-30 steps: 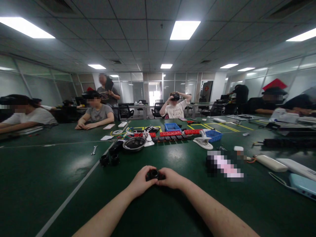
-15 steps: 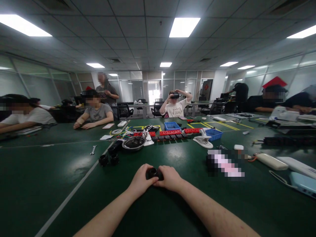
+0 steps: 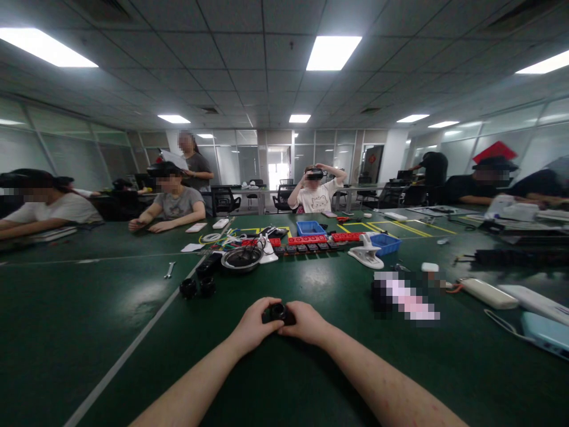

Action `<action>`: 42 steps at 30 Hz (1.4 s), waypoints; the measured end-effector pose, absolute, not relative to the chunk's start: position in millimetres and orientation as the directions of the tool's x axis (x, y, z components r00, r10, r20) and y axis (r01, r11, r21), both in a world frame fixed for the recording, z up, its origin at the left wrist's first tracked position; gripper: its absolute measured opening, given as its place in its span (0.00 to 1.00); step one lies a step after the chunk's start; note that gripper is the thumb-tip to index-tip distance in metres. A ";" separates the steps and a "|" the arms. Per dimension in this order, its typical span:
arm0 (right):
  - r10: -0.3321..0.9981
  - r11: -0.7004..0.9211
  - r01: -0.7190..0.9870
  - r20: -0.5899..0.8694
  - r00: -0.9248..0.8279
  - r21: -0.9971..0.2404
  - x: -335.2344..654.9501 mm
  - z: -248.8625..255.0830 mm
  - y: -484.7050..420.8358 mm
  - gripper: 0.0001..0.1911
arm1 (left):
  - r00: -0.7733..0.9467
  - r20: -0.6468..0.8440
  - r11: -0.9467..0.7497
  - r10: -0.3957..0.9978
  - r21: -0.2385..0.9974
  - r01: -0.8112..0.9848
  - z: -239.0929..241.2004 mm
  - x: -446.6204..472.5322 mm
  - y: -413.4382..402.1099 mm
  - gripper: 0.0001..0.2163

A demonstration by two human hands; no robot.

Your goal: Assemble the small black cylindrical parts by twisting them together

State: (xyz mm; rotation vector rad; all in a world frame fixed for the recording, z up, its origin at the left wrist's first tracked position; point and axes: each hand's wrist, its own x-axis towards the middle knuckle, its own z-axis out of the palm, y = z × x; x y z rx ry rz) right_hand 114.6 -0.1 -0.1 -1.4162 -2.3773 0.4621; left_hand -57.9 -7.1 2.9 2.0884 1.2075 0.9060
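Note:
Both my hands are wrapped round a black part with a round, ring-like opening (image 3: 278, 311), low over the green table in front of me. My left hand (image 3: 254, 323) grips its left side, thumb across the front. On the other side my right hand (image 3: 306, 322) closes on it, thumb near the left thumb. Fingers cover most of the part, so its exact kind is unclear. Two black round parts (image 3: 188, 288) of similar look stand together to the left, beyond my left hand.
A metal dish (image 3: 242, 258) with a black cable lies ahead, beside a white clip-like stand (image 3: 365, 254). Farther off are red strips (image 3: 306, 239) and a blue bin (image 3: 310, 228). A wrench (image 3: 169, 270) lies left; a power bank (image 3: 489, 293) lies right. Several people sit around.
My hands keep their grip on the black part, which has barely shifted or tilted. Across the room, the standing person now holds up white sheets.

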 end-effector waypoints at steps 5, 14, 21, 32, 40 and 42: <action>0.901 0.425 0.858 0.220 -0.373 -0.287 104.1 -1.9 -6.2 0.17 | 0.262 0.299 -0.397 0.918 0.719 0.570 -2.2 -51.4 -5.4 0.15; 0.852 0.515 0.745 0.162 -0.497 -0.424 116.3 3.8 -0.9 0.22 | 0.310 0.293 -0.422 0.905 0.722 0.548 -0.6 -54.3 -5.6 0.15; 0.824 0.533 0.684 0.120 -0.554 -0.499 125.9 -2.5 10.8 0.13 | 0.359 0.251 -0.412 0.899 0.761 0.501 3.6 -56.8 -8.5 0.17; 0.833 0.529 0.702 0.134 -0.537 -0.477 123.8 -5.8 10.0 0.13 | 0.349 0.246 -0.406 0.904 0.750 0.523 7.9 -55.3 -8.9 0.16; 0.892 0.450 0.805 0.157 -0.424 -0.386 114.5 -6.1 3.8 0.17 | 0.331 0.246 -0.394 0.911 0.756 0.524 4.1 -53.9 -8.1 0.17; 0.898 0.438 0.836 0.201 -0.391 -0.331 111.2 -5.6 0.8 0.17 | 0.299 0.272 -0.398 0.915 0.737 0.546 1.1 -53.2 -6.9 0.16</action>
